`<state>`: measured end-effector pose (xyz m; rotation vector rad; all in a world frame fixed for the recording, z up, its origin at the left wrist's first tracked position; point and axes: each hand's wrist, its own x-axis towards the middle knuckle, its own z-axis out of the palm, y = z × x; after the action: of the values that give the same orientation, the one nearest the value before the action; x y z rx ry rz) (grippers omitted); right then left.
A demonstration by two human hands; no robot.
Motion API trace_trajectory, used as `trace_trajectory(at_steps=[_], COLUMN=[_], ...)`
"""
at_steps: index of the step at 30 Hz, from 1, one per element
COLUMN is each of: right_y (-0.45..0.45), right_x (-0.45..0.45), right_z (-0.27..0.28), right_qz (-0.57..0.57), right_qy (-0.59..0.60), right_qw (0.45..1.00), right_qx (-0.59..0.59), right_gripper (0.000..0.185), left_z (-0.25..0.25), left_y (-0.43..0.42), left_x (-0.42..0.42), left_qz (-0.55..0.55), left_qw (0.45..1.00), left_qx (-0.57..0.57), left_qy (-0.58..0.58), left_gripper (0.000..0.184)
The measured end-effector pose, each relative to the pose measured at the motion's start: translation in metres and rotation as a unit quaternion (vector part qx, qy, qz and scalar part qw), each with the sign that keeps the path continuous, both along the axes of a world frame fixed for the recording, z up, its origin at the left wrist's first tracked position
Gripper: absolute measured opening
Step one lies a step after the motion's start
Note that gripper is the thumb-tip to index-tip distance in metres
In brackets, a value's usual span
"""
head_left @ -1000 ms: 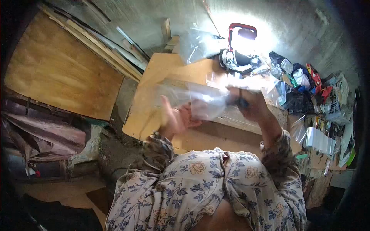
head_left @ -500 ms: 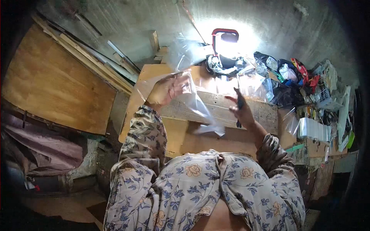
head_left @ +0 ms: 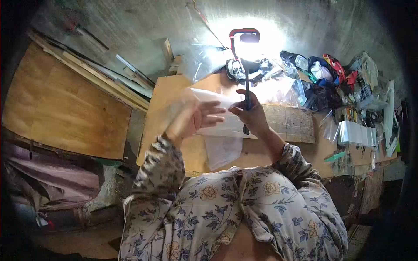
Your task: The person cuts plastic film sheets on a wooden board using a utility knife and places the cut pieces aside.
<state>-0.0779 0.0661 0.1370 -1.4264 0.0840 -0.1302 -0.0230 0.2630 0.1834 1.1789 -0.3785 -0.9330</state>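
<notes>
My left hand is raised over the bench with its fingers stretched out and apart, slightly blurred. A clear plastic sheet hangs behind and below it, reaching toward my right hand; whether either hand touches it I cannot tell. My right hand is closed around a slim dark tool, held upright with its long narrow end pointing up. The tool's exact kind does not show. Under both hands lies a worn wooden plank on the bench.
A bright lamp with a red and black frame stands at the back. Plastic bags are heaped on the right, by a stack of clear plastic packets and a green piece. A large wooden board leans at left.
My left hand has come down and right, its fingers now spread. My right hand has moved left toward it with the tool. The plastic sheet hangs lower and more spread out.
</notes>
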Motion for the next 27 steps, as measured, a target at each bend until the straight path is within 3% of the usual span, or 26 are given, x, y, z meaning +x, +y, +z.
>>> trace_trajectory(at_steps=[1, 2, 4, 5, 6, 7, 8, 9, 10, 12, 14, 15, 17, 18, 20, 21, 23, 25, 27], right_y=[0.002, 0.004, 0.005, 0.006, 0.007, 0.009, 0.011, 0.012, 0.013, 0.013, 0.012, 0.010, 0.004, 0.001, -0.005, -0.012, -0.029, -0.039, -0.042], right_x=[-0.003, -0.004, -0.005, -0.005, -0.006, -0.008, -0.010, -0.011, -0.013, -0.015, -0.019, -0.021, -0.027, -0.030, -0.038, -0.040, -0.040, -0.038, -0.029], right_z=[-0.002, -0.012, -0.021, -0.025, -0.028, -0.030, -0.032, -0.036, -0.041, -0.046, -0.051, -0.054, -0.060, -0.064, -0.073, -0.083, -0.103, -0.082, -0.065], right_qz=[-0.027, -0.034, -0.038, -0.038, -0.043, -0.052, -0.060, -0.063, -0.065, -0.072, -0.083, -0.091, -0.075, -0.085, -0.159, -0.168, -0.170, -0.142, -0.016], right_qy=[-0.001, -0.005, 0.014, 0.027, 0.030, 0.036, 0.041, 0.041, 0.034, 0.025, 0.017, 0.016, 0.036, 0.037, 0.034, 0.040, -0.020, -0.002, 0.102], right_qw=[0.999, 0.999, 0.996, 0.992, 0.991, 0.989, 0.986, 0.986, 0.978, 0.967, 0.957, 0.956, 0.956, 0.955, 0.985, 0.983, 0.974, 0.975, 0.989], right_qx=[-0.017, 0.042, 0.081, 0.118, 0.120, 0.134, 0.149, 0.150, 0.197, 0.245, 0.276, 0.278, 0.280, 0.283, 0.063, 0.065, -0.148, -0.171, -0.108], right_gripper=[0.051, 0.047, 0.046, 0.044, 0.044, 0.042, 0.040, 0.040, 0.038, 0.036, 0.033, 0.033, 0.028, 0.028, 0.024, 0.024, 0.024, 0.025, 0.024], left_z=[-0.006, -0.010, -0.014, -0.015, -0.016, -0.018, -0.027, -0.020, -0.006, -0.002, -0.026, -0.032, -0.047, -0.051, -0.063, -0.068, -0.077, -0.083, -0.085], left_y=[-0.001, -0.002, -0.005, -0.005, -0.006, -0.007, -0.005, -0.008, -0.014, -0.020, -0.017, -0.018, -0.020, -0.023, -0.030, -0.034, -0.042, -0.050, -0.057], left_x=[-0.009, -0.014, -0.022, -0.024, -0.026, -0.028, -0.026, -0.024, -0.024, -0.012, 0.008, 0.012, 0.018, 0.020, 0.024, 0.025, 0.026, 0.028, 0.032], left_qz=[0.037, 0.033, 0.075, 0.069, 0.116, 0.158, 0.222, 0.219, 0.235, 0.245, 0.152, 0.145, 0.118, 0.108, 0.090, 0.083, 0.057, 0.030, -0.025], left_qw=[0.992, 0.992, 0.951, 0.952, 0.863, 0.730, 0.670, 0.671, 0.614, 0.554, 0.664, 0.666, 0.744, 0.751, 0.754, 0.753, 0.766, 0.780, 0.788], left_qx=[0.064, 0.066, 0.208, 0.210, 0.286, 0.346, 0.308, 0.306, 0.267, 0.222, 0.168, 0.164, 0.164, 0.166, 0.158, 0.154, 0.141, 0.128, 0.130], left_qy=[-0.107, -0.103, -0.215, -0.212, -0.400, -0.568, -0.638, -0.639, -0.704, -0.764, -0.712, -0.713, -0.637, -0.629, -0.631, -0.635, -0.624, -0.612, -0.602], left_gripper=[0.047, 0.047, 0.027, 0.027, 0.019, 0.011, 0.009, 0.009, 0.009, 0.009, 0.008, 0.008, 0.008, 0.007, 0.006, 0.006, 0.006, 0.006, 0.007])
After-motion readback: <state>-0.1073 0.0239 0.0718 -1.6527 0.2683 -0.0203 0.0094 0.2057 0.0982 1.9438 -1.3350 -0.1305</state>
